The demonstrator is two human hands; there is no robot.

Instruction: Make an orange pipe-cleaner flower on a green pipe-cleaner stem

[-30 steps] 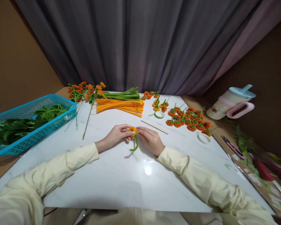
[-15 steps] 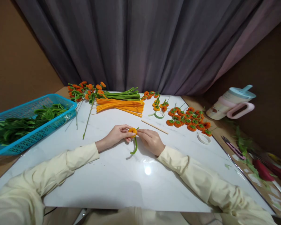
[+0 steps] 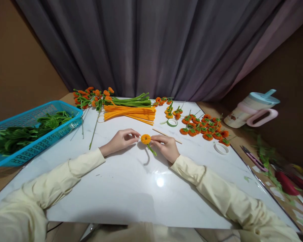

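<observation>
A yellow-orange pipe-cleaner flower (image 3: 145, 139) with a dark centre faces me above the white table, a green pipe-cleaner stem (image 3: 152, 150) slanting down to the right below it. My right hand (image 3: 166, 146) pinches the flower at its right side between thumb and fingers. At the flower's left edge is my left hand (image 3: 123, 139), thumb and forefinger tips pressed together. What sits in that pinch, if anything, is too small to make out. A thin wooden stick (image 3: 164, 134) lies just behind my right hand.
Yellow pipe cleaners (image 3: 130, 113) and green ones (image 3: 131, 101) lie behind my hands. Orange flower heads (image 3: 204, 127), green tape (image 3: 172, 122) and white tape (image 3: 221, 149) are to the right, with a cup (image 3: 249, 109) beyond. A blue basket (image 3: 53, 134) of green leaves stands left.
The flower has turned to face me, and its green stem has swung from hanging down to slanting right. My left fingers have drawn back from over the flower to its left edge.
</observation>
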